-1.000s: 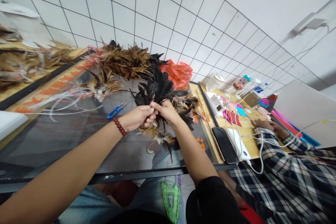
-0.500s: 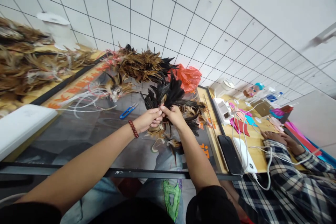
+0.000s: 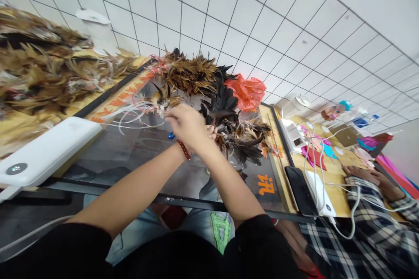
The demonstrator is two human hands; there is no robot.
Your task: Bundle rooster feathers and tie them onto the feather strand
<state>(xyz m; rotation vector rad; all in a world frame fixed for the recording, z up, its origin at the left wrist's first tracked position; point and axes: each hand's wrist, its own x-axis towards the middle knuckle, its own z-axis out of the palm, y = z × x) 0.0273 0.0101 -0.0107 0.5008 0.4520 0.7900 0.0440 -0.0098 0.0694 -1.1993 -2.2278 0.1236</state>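
My left hand (image 3: 212, 131), with a dark red bead bracelet (image 3: 183, 150) at its wrist, is mostly hidden behind my right hand. Its visible fingertips are closed at the base of a bunch of black feathers (image 3: 224, 101). Across it reaches my right hand (image 3: 188, 124), smeared by motion, with its fingers near a small brown feather bunch (image 3: 166, 98) lying by white strings (image 3: 126, 117). Whether those fingers hold anything is unclear. Blue thread snips (image 3: 171, 135) peek out from under the right hand. More brown and black feathers (image 3: 252, 135) lie right of my hands.
A thick row of brown feathers (image 3: 193, 72) lies at the back, beside a red plastic bag (image 3: 248, 91). Piled feathers (image 3: 42, 69) and a white power bank (image 3: 49, 150) are at left. At right are a phone (image 3: 300, 189), cables and a co-worker's hands (image 3: 366, 176).
My right hand has left the black feathers and crossed leftward over my left hand, toward the small brown bunch. My left hand stays at the black feathers. The view has shifted slightly.
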